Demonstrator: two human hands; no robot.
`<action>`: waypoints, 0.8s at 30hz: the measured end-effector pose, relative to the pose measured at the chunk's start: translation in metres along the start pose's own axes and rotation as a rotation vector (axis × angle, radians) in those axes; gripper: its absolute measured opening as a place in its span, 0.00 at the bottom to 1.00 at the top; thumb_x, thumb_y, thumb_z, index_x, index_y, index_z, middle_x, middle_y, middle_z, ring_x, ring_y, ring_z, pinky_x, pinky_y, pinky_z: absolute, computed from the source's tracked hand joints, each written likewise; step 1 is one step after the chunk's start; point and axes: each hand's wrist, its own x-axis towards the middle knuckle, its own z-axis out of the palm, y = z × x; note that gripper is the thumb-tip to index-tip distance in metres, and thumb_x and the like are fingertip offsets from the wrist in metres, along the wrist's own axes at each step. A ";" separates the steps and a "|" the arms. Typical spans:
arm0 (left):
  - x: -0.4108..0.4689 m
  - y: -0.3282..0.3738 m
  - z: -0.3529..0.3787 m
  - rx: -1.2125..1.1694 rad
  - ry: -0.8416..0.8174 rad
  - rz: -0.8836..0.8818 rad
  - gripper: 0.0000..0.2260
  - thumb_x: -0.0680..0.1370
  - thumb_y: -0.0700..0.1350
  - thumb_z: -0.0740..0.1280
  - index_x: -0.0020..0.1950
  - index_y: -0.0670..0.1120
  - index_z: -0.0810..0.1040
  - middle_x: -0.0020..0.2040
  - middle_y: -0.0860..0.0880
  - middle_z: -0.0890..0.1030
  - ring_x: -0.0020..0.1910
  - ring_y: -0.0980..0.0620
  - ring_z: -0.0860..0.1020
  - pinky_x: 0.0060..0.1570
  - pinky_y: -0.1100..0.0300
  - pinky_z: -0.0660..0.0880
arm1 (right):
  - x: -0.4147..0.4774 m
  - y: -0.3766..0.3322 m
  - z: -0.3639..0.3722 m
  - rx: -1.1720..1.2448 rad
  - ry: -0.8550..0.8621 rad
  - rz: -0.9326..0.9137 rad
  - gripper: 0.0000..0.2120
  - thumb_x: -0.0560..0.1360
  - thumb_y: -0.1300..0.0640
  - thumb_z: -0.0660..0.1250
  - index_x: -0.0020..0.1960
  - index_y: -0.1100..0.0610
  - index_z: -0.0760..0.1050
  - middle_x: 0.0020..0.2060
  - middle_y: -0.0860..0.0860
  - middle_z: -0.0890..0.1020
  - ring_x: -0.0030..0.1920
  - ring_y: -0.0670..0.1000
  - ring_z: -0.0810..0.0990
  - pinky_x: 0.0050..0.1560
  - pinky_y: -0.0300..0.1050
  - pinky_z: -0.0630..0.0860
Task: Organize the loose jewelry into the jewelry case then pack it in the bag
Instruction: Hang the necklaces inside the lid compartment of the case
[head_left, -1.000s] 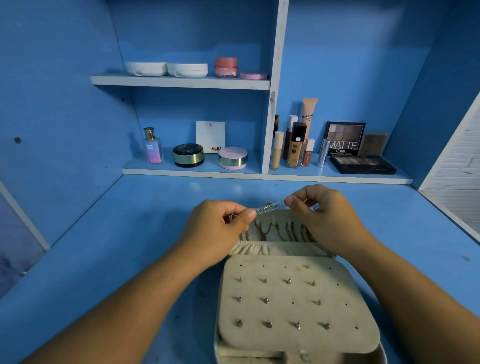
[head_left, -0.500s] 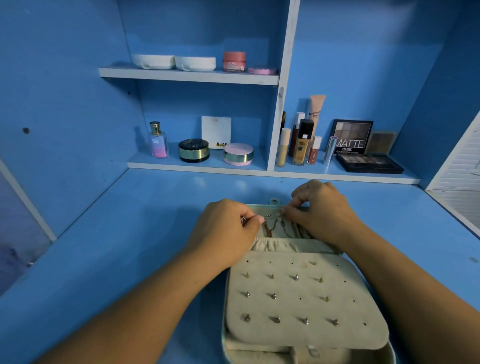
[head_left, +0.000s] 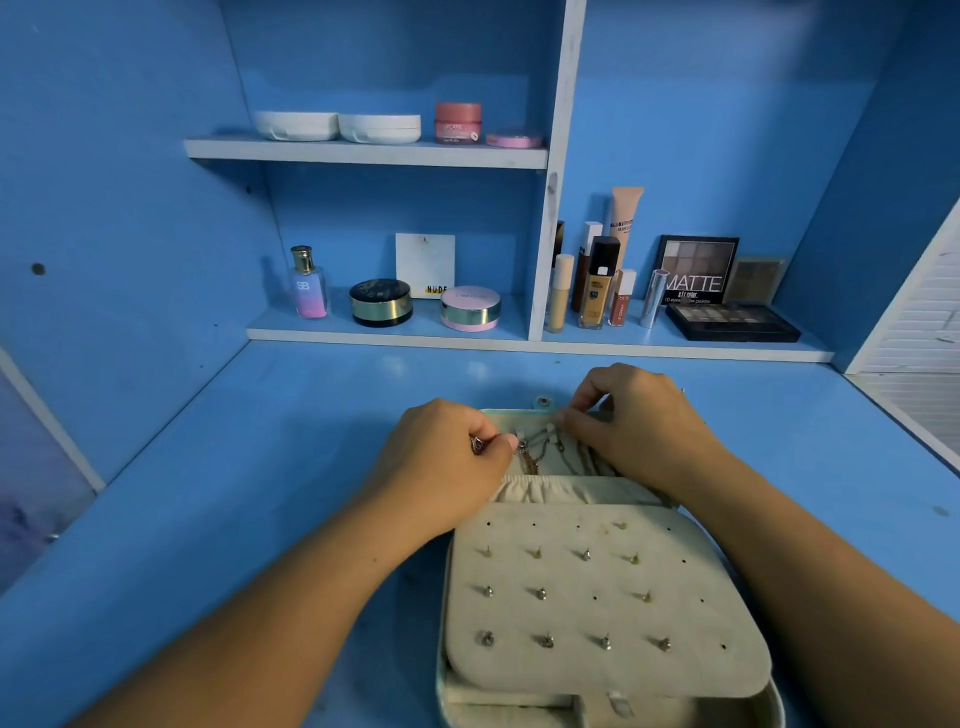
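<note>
With the left hand (head_left: 447, 467), fingers curled, pinches one end of a thin chain (head_left: 523, 447). With the right hand (head_left: 639, 421), likewise curled, pinches the other end up at the far edge of the lid (head_left: 511, 414), just beside the white hooks (head_left: 550, 429).

Versus 1.0 s ago:
- Then: held the chain taut in the air above the case.
- Now: holds it low against the lid's lining, among the other chains hanging there.
- No shift noted in the jewelry case (head_left: 440, 670).

Location of the case: open on the blue desk (head_left: 260, 467), lid folded back towards the shelves, earring panel (head_left: 597, 673) nearest the camera.

Counts:
- Panel: eleven studs (head_left: 541, 593) in three rows (four, three, four). Possibly a twelfth above, too faint to confirm.
- Upper shelf: two white compacts (head_left: 296, 126), one pink jar (head_left: 458, 122), one flat pink disc (head_left: 514, 139).
- Lower left: one perfume bottle (head_left: 310, 283), two round compacts (head_left: 381, 302), one white box (head_left: 425, 265).
- Lower right: one upright palette (head_left: 696, 270), one flat palette (head_left: 732, 322), plus overlapping tubes and bottles (head_left: 597, 283), not counted.

Writing:
- Reads "SB" on the perfume bottle, "NUDE" on the white box and "MATTE" on the upright palette.
- Cannot read the smaller print.
</note>
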 end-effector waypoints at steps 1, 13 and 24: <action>0.000 -0.001 -0.001 -0.004 -0.015 0.006 0.14 0.77 0.54 0.68 0.38 0.45 0.83 0.31 0.47 0.80 0.33 0.52 0.77 0.34 0.59 0.74 | -0.002 0.001 0.000 0.003 -0.003 -0.037 0.06 0.73 0.45 0.69 0.42 0.46 0.75 0.44 0.43 0.77 0.47 0.47 0.75 0.44 0.44 0.70; -0.002 0.002 -0.009 -0.192 -0.202 0.095 0.08 0.77 0.52 0.68 0.38 0.56 0.81 0.23 0.61 0.72 0.24 0.61 0.68 0.26 0.71 0.62 | -0.018 -0.008 -0.013 0.152 -0.242 -0.281 0.16 0.74 0.56 0.68 0.53 0.36 0.76 0.52 0.42 0.74 0.56 0.44 0.67 0.54 0.32 0.63; -0.001 0.005 -0.009 -0.421 -0.207 -0.027 0.08 0.78 0.50 0.67 0.42 0.56 0.84 0.35 0.57 0.83 0.37 0.53 0.79 0.41 0.61 0.77 | -0.023 -0.013 -0.010 0.159 -0.185 -0.238 0.06 0.75 0.53 0.68 0.51 0.46 0.77 0.38 0.45 0.79 0.37 0.41 0.75 0.37 0.33 0.70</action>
